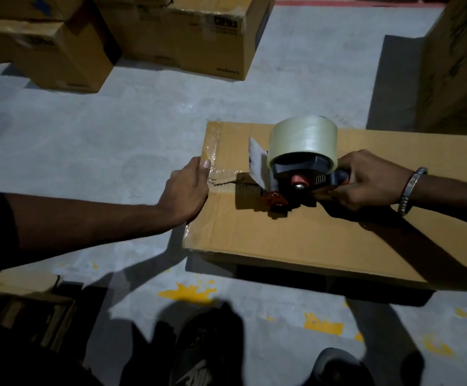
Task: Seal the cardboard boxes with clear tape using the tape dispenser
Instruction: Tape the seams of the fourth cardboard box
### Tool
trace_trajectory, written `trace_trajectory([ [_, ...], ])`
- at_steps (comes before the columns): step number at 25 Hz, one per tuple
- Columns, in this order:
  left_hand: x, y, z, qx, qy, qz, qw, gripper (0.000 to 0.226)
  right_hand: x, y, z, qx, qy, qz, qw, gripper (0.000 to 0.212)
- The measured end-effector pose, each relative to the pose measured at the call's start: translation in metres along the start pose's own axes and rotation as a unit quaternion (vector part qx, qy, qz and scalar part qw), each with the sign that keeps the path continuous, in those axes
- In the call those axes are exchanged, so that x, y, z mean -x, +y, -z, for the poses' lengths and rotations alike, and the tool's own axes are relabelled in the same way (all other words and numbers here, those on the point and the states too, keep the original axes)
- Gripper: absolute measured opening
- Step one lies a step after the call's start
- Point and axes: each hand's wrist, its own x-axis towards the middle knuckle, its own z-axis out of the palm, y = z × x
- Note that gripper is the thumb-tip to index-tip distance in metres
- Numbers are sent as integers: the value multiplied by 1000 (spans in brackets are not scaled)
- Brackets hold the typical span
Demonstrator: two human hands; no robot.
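My left hand (186,188) presses the tape end (221,174) flat over the edge of the box (324,235) on the floor. My right hand (366,181) has its grip clamped on the tape dispenser (296,174), which sits on the seam. If my left thumb lifts, I judge the tape could peel and wrinkle.

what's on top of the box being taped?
On the cardboard box: the tape dispenser with its clear roll, held by the right hand, and the left hand's thumb pressing tape at the edge. The seam beneath the dispenser is hidden.
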Motion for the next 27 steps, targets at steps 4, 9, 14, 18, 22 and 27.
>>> trace_trajectory([
  [4,-48,-2,17,-28,8,-26,999,44,-5,-14,-4,22,27,-20,999,23],
  [9,-94,5,26,-87,26,-3,996,31,-9,-42,-11,-18,35,-63,997,31],
  [14,-113,-2,29,-94,39,-33,994,34,7,-41,-21,-31,55,-108,992,37],
  [18,-123,2,32,-109,42,-54,992,36,25,-41,-27,-29,40,-117,992,28],
  [22,-141,16,29,-135,40,-51,989,35,31,-47,-24,13,52,-104,993,20],
  [27,-168,28,27,-128,41,-50,990,33,29,-33,-23,35,60,-121,990,23],
])
